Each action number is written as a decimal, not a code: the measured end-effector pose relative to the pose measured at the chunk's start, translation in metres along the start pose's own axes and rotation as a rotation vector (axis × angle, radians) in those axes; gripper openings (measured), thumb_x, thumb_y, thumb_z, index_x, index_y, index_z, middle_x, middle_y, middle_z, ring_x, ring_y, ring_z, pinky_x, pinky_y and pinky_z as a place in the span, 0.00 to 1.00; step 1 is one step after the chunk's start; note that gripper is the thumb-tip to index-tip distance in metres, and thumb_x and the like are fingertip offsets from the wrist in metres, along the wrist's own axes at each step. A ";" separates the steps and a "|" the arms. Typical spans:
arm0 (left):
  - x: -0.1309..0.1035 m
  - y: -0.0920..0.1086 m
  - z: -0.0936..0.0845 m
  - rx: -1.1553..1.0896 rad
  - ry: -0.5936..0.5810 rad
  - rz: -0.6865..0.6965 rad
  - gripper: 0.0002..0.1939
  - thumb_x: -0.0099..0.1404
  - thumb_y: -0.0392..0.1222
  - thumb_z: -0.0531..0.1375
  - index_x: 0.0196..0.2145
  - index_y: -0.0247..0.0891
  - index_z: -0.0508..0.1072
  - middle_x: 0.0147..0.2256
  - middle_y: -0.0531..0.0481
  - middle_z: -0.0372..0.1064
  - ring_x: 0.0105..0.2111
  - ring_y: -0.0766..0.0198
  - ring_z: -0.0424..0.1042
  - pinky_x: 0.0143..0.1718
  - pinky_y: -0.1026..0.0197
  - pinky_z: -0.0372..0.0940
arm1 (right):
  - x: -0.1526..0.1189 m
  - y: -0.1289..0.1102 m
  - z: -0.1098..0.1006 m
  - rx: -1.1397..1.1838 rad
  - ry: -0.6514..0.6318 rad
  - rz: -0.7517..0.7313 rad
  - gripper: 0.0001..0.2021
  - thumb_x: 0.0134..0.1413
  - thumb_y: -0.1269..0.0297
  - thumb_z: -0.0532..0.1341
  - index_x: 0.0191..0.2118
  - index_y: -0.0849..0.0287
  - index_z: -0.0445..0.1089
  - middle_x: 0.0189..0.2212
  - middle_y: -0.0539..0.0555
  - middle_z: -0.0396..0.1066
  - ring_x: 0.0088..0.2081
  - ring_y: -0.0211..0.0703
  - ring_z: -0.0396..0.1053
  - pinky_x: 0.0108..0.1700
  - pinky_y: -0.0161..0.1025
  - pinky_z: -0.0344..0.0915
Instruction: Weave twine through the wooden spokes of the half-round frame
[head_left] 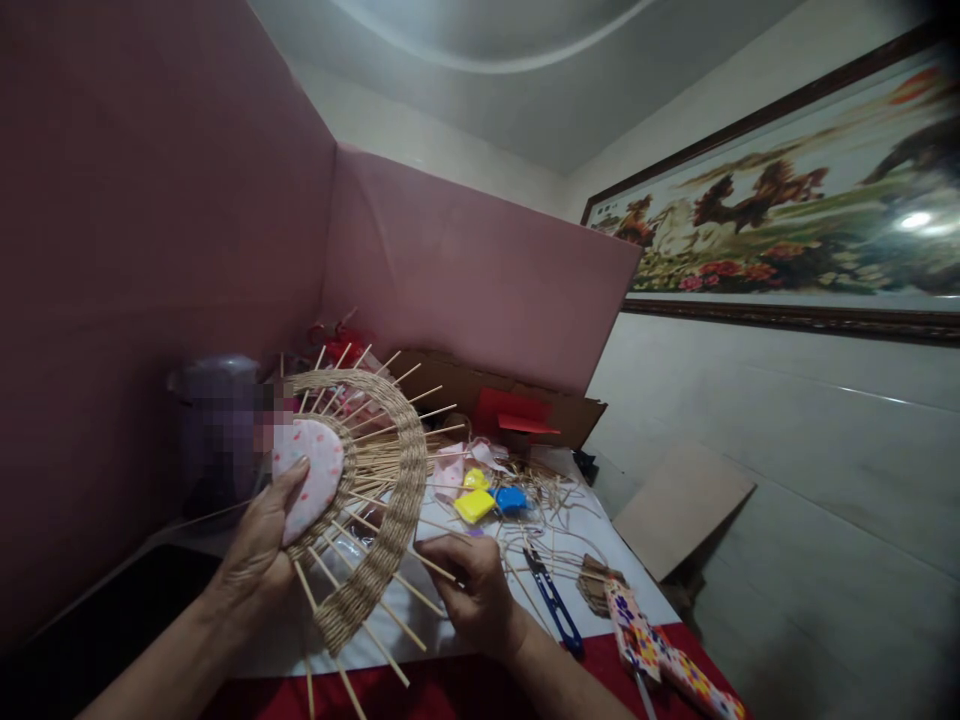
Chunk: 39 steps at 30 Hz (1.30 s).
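A woven fan-shaped piece (409,480) with a curved band of twisted cord and thin sticks radiating outward is held up over the table. At its centre is a pale padded disc (319,470) with red spots. My left hand (259,540) grips the disc's lower left side, thumb on the front and fingers hidden behind. Close to the outer edge of the band, my right hand (476,590) has its fingers curled together at one of the sticks.
Blue snips (553,600) and a flower-patterned object (637,635) lie at the right. Yellow packets (475,505), a blue packet (512,499) and loose cords (577,520) are behind. Pink panels (465,270) stand at the back and left.
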<state>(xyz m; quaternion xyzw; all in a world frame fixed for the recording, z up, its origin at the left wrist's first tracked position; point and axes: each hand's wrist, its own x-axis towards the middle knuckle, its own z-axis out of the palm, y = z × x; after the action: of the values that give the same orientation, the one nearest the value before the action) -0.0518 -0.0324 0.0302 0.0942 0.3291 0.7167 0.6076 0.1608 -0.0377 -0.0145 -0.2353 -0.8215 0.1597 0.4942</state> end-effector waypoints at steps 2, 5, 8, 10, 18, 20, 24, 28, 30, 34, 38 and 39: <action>0.000 0.000 -0.001 0.045 -0.087 0.066 0.10 0.56 0.31 0.59 0.38 0.30 0.71 0.24 0.46 0.74 0.22 0.59 0.74 0.28 0.55 0.72 | 0.000 0.000 -0.001 0.019 0.014 0.039 0.09 0.50 0.70 0.57 0.36 0.60 0.72 0.25 0.54 0.73 0.23 0.36 0.65 0.25 0.31 0.61; 0.000 -0.001 -0.003 0.069 -0.145 0.053 0.10 0.54 0.28 0.59 0.37 0.30 0.71 0.25 0.45 0.74 0.23 0.57 0.75 0.30 0.53 0.72 | 0.001 -0.003 -0.002 0.061 0.040 0.082 0.09 0.50 0.71 0.57 0.37 0.61 0.72 0.25 0.54 0.72 0.23 0.36 0.64 0.24 0.32 0.59; 0.000 -0.001 -0.003 0.056 -0.124 0.046 0.11 0.54 0.28 0.59 0.37 0.31 0.71 0.25 0.46 0.74 0.23 0.57 0.74 0.30 0.52 0.72 | 0.001 -0.006 -0.003 0.117 0.050 0.096 0.08 0.49 0.70 0.57 0.35 0.62 0.73 0.23 0.53 0.70 0.22 0.34 0.62 0.23 0.32 0.57; -0.001 -0.001 -0.002 0.048 -0.114 0.045 0.10 0.55 0.29 0.59 0.37 0.32 0.71 0.26 0.46 0.74 0.23 0.58 0.74 0.31 0.52 0.72 | 0.002 -0.007 -0.002 0.186 0.070 0.161 0.07 0.49 0.69 0.58 0.33 0.62 0.74 0.20 0.51 0.68 0.20 0.33 0.60 0.22 0.31 0.57; 0.005 -0.002 -0.005 0.032 -0.114 0.043 0.10 0.56 0.31 0.59 0.37 0.32 0.71 0.26 0.45 0.74 0.23 0.57 0.74 0.30 0.49 0.72 | 0.003 -0.004 0.005 0.536 0.187 0.505 0.10 0.44 0.59 0.65 0.29 0.61 0.77 0.15 0.49 0.65 0.16 0.31 0.58 0.20 0.31 0.57; 0.007 -0.003 -0.005 0.019 -0.111 0.049 0.10 0.55 0.30 0.59 0.37 0.32 0.71 0.26 0.45 0.74 0.23 0.57 0.74 0.30 0.50 0.73 | 0.001 -0.006 0.005 0.520 0.183 0.502 0.10 0.46 0.59 0.63 0.27 0.62 0.76 0.14 0.48 0.63 0.16 0.31 0.57 0.20 0.31 0.56; 0.007 -0.004 -0.004 0.023 -0.112 0.044 0.09 0.56 0.29 0.59 0.36 0.31 0.71 0.25 0.45 0.74 0.24 0.56 0.75 0.29 0.51 0.73 | -0.006 -0.010 0.002 0.225 0.235 0.282 0.20 0.57 0.62 0.54 0.16 0.62 0.66 0.12 0.47 0.54 0.18 0.32 0.54 0.23 0.33 0.53; 0.008 -0.007 -0.004 0.064 -0.091 0.035 0.07 0.58 0.31 0.56 0.35 0.32 0.72 0.25 0.44 0.75 0.23 0.56 0.75 0.28 0.51 0.72 | -0.009 -0.012 -0.005 -0.238 0.287 -0.054 0.15 0.53 0.70 0.55 0.16 0.61 0.63 0.15 0.47 0.52 0.20 0.33 0.52 0.25 0.34 0.48; 0.009 -0.009 -0.005 0.066 -0.091 0.016 0.08 0.58 0.31 0.57 0.36 0.32 0.72 0.26 0.45 0.75 0.23 0.57 0.75 0.28 0.52 0.72 | -0.009 -0.013 -0.008 -0.370 0.271 -0.136 0.08 0.50 0.71 0.57 0.22 0.61 0.67 0.17 0.49 0.58 0.22 0.35 0.55 0.26 0.35 0.49; 0.013 -0.013 -0.008 0.026 -0.087 0.014 0.11 0.55 0.30 0.60 0.38 0.33 0.72 0.26 0.48 0.75 0.23 0.60 0.74 0.29 0.57 0.73 | -0.008 -0.017 -0.008 -0.503 0.193 -0.195 0.03 0.50 0.70 0.58 0.28 0.60 0.69 0.20 0.51 0.62 0.24 0.37 0.58 0.27 0.36 0.50; 0.011 -0.015 -0.007 0.059 -0.121 0.059 0.08 0.55 0.29 0.60 0.35 0.32 0.72 0.25 0.48 0.75 0.22 0.60 0.74 0.29 0.57 0.73 | -0.008 -0.022 -0.005 -0.640 0.109 -0.253 0.05 0.51 0.69 0.56 0.28 0.59 0.68 0.20 0.51 0.61 0.24 0.38 0.57 0.26 0.37 0.48; 0.010 -0.016 -0.006 0.068 -0.127 0.069 0.08 0.55 0.29 0.60 0.35 0.32 0.72 0.25 0.48 0.75 0.22 0.60 0.74 0.29 0.57 0.73 | -0.008 -0.023 -0.005 -0.666 0.095 -0.269 0.05 0.51 0.69 0.56 0.29 0.59 0.68 0.20 0.51 0.61 0.23 0.38 0.57 0.26 0.37 0.47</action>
<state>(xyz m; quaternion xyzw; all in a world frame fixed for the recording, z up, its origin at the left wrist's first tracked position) -0.0447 -0.0247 0.0140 0.1714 0.3107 0.7181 0.5988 0.1628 -0.0613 -0.0067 -0.2803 -0.8283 -0.1942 0.4447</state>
